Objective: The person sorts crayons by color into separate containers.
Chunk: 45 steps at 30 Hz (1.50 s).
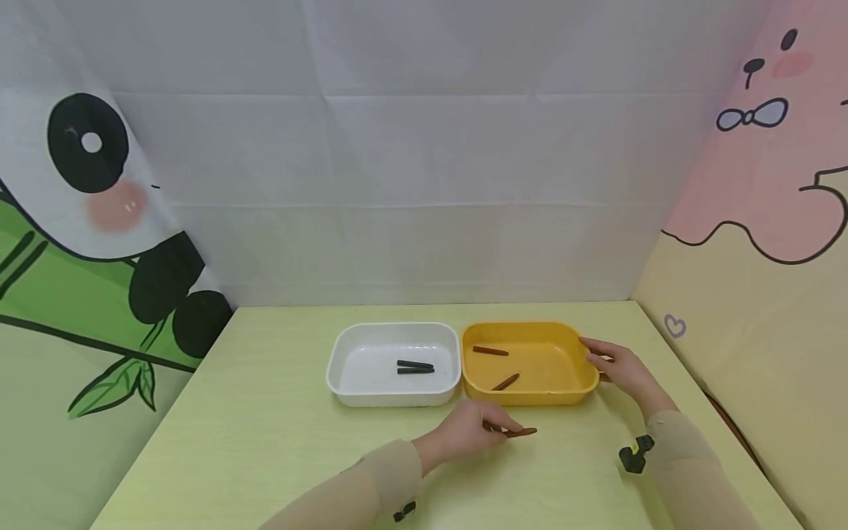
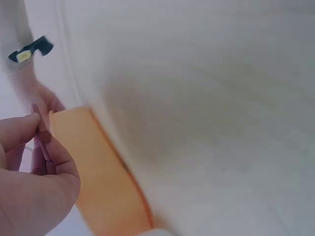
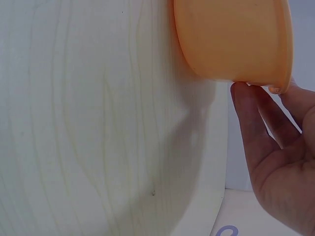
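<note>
In front of the trays, my left hand (image 1: 467,430) pinches a short reddish-brown stick (image 1: 521,433) between thumb and fingers; its tip points right. The left wrist view shows the same stick (image 2: 42,129) partly hidden by the fingers. My right hand (image 1: 623,369) grips the right end of a yellow tray (image 1: 530,398), thumb at the rim and fingers against the outer wall, as the right wrist view of that hand (image 3: 280,147) shows. Inside the yellow tray lie two loose brown sticks, one farther back (image 1: 491,351) and one slanted near the front (image 1: 506,382).
A white tray (image 1: 391,400) stands left of the yellow one, close against it. Two dark green sticks (image 1: 415,367) lie side by side in it. The pale wooden table (image 1: 265,412) meets a white cloth backdrop (image 1: 424,199) behind and cartoon-printed panels at both sides.
</note>
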Tool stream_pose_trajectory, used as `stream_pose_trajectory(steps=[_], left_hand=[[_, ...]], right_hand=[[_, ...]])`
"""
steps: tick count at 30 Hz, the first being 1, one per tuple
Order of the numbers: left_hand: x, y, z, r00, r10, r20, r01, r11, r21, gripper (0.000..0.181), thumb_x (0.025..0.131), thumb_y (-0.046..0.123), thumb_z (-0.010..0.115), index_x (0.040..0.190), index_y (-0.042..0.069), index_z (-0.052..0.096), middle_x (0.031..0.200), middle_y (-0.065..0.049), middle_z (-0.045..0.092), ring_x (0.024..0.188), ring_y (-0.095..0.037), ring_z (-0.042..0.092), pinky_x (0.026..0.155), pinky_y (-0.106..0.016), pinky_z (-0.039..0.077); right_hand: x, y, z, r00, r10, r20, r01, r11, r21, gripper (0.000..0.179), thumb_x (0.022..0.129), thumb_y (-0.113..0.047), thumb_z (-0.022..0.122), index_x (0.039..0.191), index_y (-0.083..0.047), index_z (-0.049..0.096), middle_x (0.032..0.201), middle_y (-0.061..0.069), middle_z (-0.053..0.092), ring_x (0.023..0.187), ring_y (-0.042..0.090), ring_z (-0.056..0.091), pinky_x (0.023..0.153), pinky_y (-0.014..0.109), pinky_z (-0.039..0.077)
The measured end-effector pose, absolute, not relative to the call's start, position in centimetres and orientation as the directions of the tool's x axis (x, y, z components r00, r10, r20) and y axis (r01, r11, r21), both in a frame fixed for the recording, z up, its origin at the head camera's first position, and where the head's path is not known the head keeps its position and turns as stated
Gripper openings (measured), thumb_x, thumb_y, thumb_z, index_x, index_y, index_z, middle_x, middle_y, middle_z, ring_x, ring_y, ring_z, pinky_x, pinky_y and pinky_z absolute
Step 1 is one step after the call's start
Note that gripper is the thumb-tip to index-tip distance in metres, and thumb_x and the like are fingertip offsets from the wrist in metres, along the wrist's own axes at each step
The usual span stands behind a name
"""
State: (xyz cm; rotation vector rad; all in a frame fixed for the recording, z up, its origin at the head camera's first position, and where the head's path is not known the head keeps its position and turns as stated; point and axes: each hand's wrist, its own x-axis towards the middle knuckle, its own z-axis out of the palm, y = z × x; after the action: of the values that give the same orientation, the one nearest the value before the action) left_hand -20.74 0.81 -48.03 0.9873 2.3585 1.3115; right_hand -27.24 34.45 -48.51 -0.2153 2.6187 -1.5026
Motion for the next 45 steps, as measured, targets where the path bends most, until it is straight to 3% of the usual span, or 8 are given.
stream_pose_trajectory(steps=[7, 16, 20, 25, 39, 45], left_hand=[[-21.7, 0.5, -45.7, -0.764, 0.616, 0.190, 0.463, 0.321, 0.826, 0.028, 0.082, -0.006, 0.075, 0.104, 0.011, 0.080, 0.096, 0.003, 0.072, 0.086, -0.004, 0.059, 0.075, -0.020, 0.049], [-23.5, 0.1, -43.3, -0.835, 0.519, 0.183, 0.393, 0.331, 0.858, 0.026, 0.087, -0.005, 0.069, 0.103, 0.011, 0.080, 0.104, 0.004, 0.072, 0.099, -0.011, 0.062, 0.076, -0.022, 0.052], [-24.6, 0.4, -42.9, -0.850, 0.494, 0.181, 0.368, 0.313, 0.876, 0.026, 0.088, -0.006, 0.069, 0.104, 0.010, 0.080, 0.109, 0.002, 0.072, 0.094, -0.011, 0.062, 0.071, -0.021, 0.052], [-25.6, 0.8, -42.3, -0.871, 0.471, 0.141, 0.327, 0.341, 0.881, 0.024, 0.089, -0.004, 0.069, 0.104, 0.012, 0.080, 0.099, 0.004, 0.071, 0.079, -0.012, 0.055, 0.066, -0.021, 0.051], [-28.0, 1.7, -42.6, -0.894, 0.444, 0.066, 0.260, 0.392, 0.883, 0.024, 0.090, -0.004, 0.069, 0.105, 0.011, 0.079, 0.099, 0.005, 0.069, 0.087, -0.011, 0.061, 0.077, -0.022, 0.055], [-29.0, 1.9, -43.4, -0.884, 0.456, 0.103, 0.316, 0.420, 0.851, 0.024, 0.089, -0.005, 0.069, 0.104, 0.010, 0.079, 0.099, 0.001, 0.071, 0.085, -0.010, 0.060, 0.073, -0.020, 0.054]], right_hand=[[-27.1, 34.5, -48.4, -0.984, -0.177, -0.034, -0.058, 0.488, -0.871, 0.048, 0.105, -0.012, 0.051, 0.146, 0.008, 0.038, 0.146, 0.035, 0.037, 0.120, 0.048, 0.052, 0.083, 0.035, 0.058], [-27.0, 34.4, -48.4, -0.984, -0.175, -0.032, -0.060, 0.495, -0.867, 0.048, 0.105, -0.011, 0.050, 0.146, 0.009, 0.038, 0.146, 0.036, 0.037, 0.120, 0.049, 0.052, 0.083, 0.035, 0.058], [-27.0, 34.4, -48.4, -0.984, -0.174, -0.039, -0.053, 0.494, -0.868, 0.048, 0.105, -0.012, 0.050, 0.146, 0.009, 0.038, 0.146, 0.035, 0.036, 0.120, 0.049, 0.052, 0.083, 0.036, 0.057], [-26.9, 34.4, -48.4, -0.984, -0.172, -0.045, -0.047, 0.495, -0.868, 0.048, 0.105, -0.012, 0.050, 0.147, 0.008, 0.037, 0.147, 0.035, 0.035, 0.122, 0.049, 0.051, 0.084, 0.036, 0.057], [-27.1, 34.4, -48.3, -0.984, -0.172, -0.050, -0.044, 0.503, -0.863, 0.049, 0.105, -0.014, 0.050, 0.148, 0.006, 0.038, 0.148, 0.033, 0.036, 0.121, 0.047, 0.052, 0.085, 0.037, 0.057], [-27.2, 34.5, -48.5, -0.985, -0.164, -0.050, -0.040, 0.506, -0.862, 0.049, 0.105, -0.014, 0.051, 0.148, 0.005, 0.039, 0.148, 0.033, 0.036, 0.120, 0.046, 0.052, 0.085, 0.035, 0.057]])
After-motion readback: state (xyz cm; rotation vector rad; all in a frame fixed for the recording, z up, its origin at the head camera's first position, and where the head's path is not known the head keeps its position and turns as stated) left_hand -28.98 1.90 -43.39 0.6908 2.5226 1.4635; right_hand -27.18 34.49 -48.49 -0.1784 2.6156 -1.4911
